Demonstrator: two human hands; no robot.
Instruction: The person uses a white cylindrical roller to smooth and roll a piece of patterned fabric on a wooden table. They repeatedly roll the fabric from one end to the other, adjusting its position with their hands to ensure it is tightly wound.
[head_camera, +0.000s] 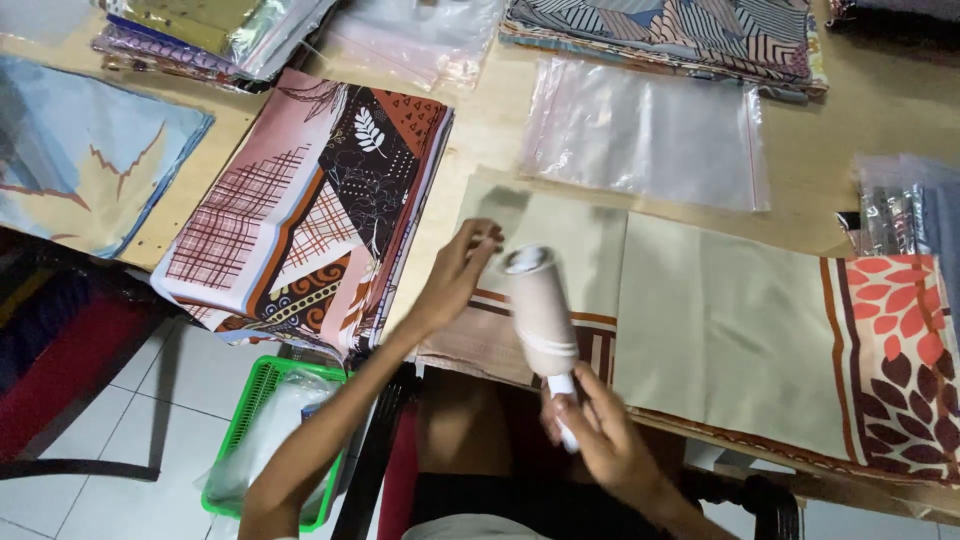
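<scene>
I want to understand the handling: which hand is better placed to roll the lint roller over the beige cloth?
Probably the right hand: it already grips the lint roller by its white handle. The left hand only touches the roller's top end.

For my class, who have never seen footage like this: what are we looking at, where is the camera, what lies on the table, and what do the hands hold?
There is one picture, from a camera worn on a person's head, looking down at their own two bare hands. No machine is involved. The right hand grips the white handle of a lint roller, which points up and away. The left hand touches the roller's top end. Beneath them a beige cloth with a red leaf border lies on a wooden table. To the left is a stack of patterned cloths; behind lies a clear plastic bag. A green basket stands on the tiled floor.
</scene>
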